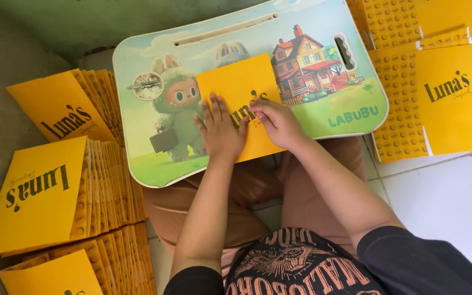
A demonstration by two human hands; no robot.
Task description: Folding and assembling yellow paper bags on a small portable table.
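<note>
On the tiled floor I see a cartoon-printed lap desk carrying a yellow card sleeve, my left hand and right hand pressed flat on it, each grip open, grasping nothing.

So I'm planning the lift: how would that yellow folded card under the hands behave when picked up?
The yellow card lies flat and thin, so it is probably light and somewhat bendy. The lap tray looks glossy, so it may slide when pushed. Both the left hand and right hand press it down.
</note>
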